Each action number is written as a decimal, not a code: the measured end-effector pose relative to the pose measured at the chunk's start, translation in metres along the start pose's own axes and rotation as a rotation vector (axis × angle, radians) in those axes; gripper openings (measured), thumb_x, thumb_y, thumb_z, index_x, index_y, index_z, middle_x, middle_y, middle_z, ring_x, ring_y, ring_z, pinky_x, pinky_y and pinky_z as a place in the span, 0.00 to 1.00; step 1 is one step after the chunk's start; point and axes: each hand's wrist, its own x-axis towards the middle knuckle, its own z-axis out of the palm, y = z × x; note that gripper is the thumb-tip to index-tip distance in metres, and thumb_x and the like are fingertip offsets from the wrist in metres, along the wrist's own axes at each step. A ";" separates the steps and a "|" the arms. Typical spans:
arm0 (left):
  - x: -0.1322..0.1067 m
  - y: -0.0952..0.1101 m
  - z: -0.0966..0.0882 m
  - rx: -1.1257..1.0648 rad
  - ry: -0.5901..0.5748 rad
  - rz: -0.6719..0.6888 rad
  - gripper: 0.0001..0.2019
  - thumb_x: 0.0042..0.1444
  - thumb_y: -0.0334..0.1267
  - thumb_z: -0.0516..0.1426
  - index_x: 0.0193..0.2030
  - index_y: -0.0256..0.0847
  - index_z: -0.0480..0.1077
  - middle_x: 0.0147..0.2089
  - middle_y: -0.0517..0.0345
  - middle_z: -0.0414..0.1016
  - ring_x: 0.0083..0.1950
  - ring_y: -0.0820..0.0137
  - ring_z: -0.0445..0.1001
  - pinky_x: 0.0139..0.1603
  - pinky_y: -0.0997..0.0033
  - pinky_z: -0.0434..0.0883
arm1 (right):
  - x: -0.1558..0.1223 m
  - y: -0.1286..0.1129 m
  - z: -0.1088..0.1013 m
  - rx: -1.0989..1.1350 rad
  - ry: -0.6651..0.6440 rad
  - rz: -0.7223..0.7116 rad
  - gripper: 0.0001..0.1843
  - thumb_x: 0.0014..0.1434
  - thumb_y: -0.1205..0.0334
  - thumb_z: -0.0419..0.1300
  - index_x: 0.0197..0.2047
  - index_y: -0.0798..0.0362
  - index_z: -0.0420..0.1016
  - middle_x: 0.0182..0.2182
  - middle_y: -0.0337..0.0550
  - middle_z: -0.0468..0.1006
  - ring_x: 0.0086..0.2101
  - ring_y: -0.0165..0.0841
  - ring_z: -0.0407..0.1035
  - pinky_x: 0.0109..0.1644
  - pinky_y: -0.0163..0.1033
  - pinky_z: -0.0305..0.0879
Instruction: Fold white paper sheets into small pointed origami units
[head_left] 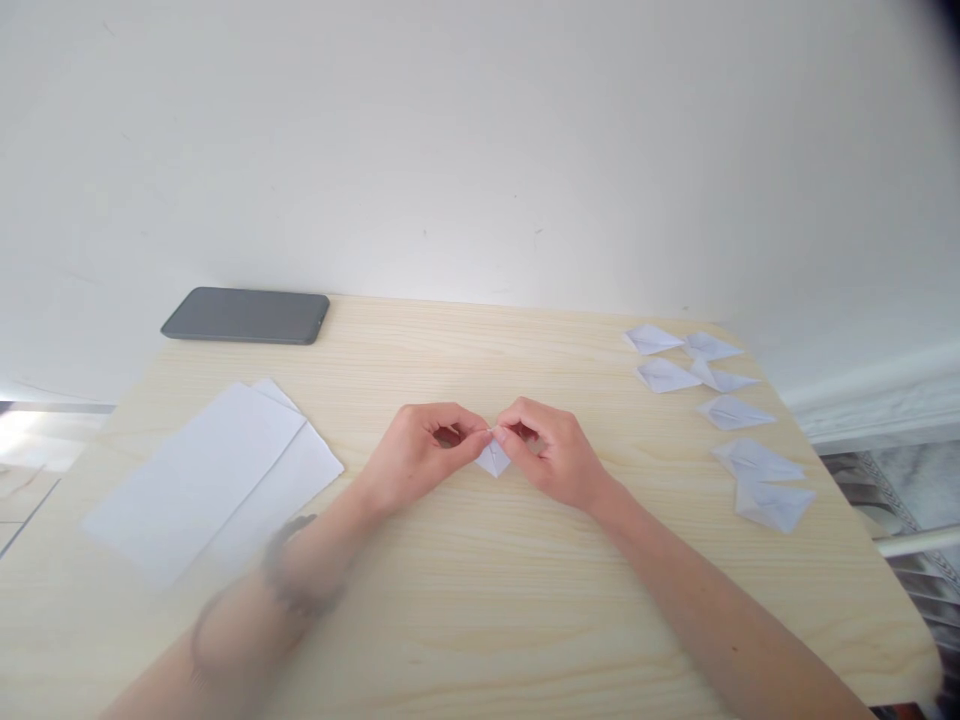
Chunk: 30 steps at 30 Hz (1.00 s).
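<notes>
A small folded white paper (493, 460) is pinched between my two hands above the middle of the table. My left hand (431, 450) grips its upper left side between thumb and fingers. From the other side, my right hand (547, 448) pinches it close to the same spot, so the fingertips almost meet. Only the pointed lower part of the paper shows, with a crease down its middle; the fingers cover the rest.
Several folded white paper pieces (736, 412) lie along the right side of the wooden table (480, 620). Flat white paper sheets (217, 470) overlap on the left. A dark phone (246, 316) lies at the back left, near the white wall (480, 150).
</notes>
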 end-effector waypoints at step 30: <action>0.006 -0.005 0.005 -0.412 0.299 0.136 0.08 0.62 0.41 0.49 0.38 0.38 0.63 0.50 0.51 0.71 0.50 0.67 0.71 0.45 0.65 0.75 | -0.001 0.002 0.003 0.323 0.347 0.232 0.07 0.60 0.58 0.54 0.38 0.52 0.66 0.33 0.41 0.79 0.30 0.30 0.76 0.36 0.35 0.72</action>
